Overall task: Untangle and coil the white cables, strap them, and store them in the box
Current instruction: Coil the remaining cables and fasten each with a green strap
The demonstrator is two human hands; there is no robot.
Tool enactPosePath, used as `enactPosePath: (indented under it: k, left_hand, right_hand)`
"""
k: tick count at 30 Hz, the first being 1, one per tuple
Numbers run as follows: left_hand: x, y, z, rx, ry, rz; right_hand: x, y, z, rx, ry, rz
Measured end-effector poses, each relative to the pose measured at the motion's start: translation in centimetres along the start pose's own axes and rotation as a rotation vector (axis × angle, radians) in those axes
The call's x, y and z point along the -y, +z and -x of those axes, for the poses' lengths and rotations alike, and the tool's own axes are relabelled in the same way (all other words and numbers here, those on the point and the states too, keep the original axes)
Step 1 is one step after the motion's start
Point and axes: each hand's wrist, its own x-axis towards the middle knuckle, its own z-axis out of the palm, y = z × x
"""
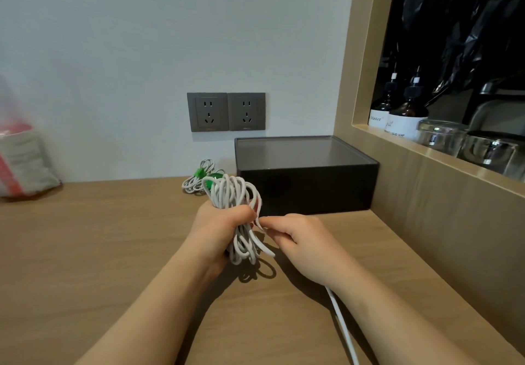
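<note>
My left hand (220, 229) grips a bundle of white cable loops (235, 194) upright above the wooden desk (113, 236). My right hand (301, 241) pinches a strand of the same cable beside the bundle; its loose end (342, 325) trails under my right wrist toward the near edge. A coiled white cable with a green strap (197, 178) lies against the wall behind the bundle. The black box (306, 185) stands at the back right with its lid closed.
Two grey wall sockets (226, 111) sit above the desk. A blurred red and white packet (20, 160) leans at the far left. A wooden niche on the right holds dark bottles (403, 111) and glass jars (443, 136).
</note>
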Motion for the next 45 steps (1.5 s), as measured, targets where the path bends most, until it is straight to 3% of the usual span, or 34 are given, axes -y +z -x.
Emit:
enactPosePath:
  k: [14, 23, 28, 35, 38, 40, 45]
  left_hand:
    - [-0.3, -0.4, 0.0, 0.064, -0.018, 0.105]
    - [-0.5, 0.0, 0.3, 0.121, -0.043, 0.183]
    - [-0.5, 0.0, 0.3, 0.046, -0.060, 0.234]
    - [-0.6, 0.2, -0.1, -0.077, -0.114, 0.468]
    - [-1.0, -0.5, -0.5, -0.117, -0.079, 0.577]
    - [-1.2, -1.1, -0.8, -0.121, -0.060, 0.630]
    - [-1.9, -1.3, -0.4, -0.036, -0.071, 0.785]
  right_hand:
    - [0.4, 0.1, 0.0, -0.178, -0.031, -0.027]
    - [0.7, 0.2, 0.0, -0.152, -0.132, -0.103]
    - [0.8, 0.2, -0.1, -0.166, -0.158, -0.120]
    - [1.0, 0.1, -0.4, -0.187, -0.018, -0.291]
    - [0.8, -0.4, -0.3, -0.071, 0.053, -0.307]
    - [0.7, -0.3, -0.3, 0.006, 0.095, -0.245]
    - [-0.3, -0.4, -0.6, -0.029, 0.232, -0.219]
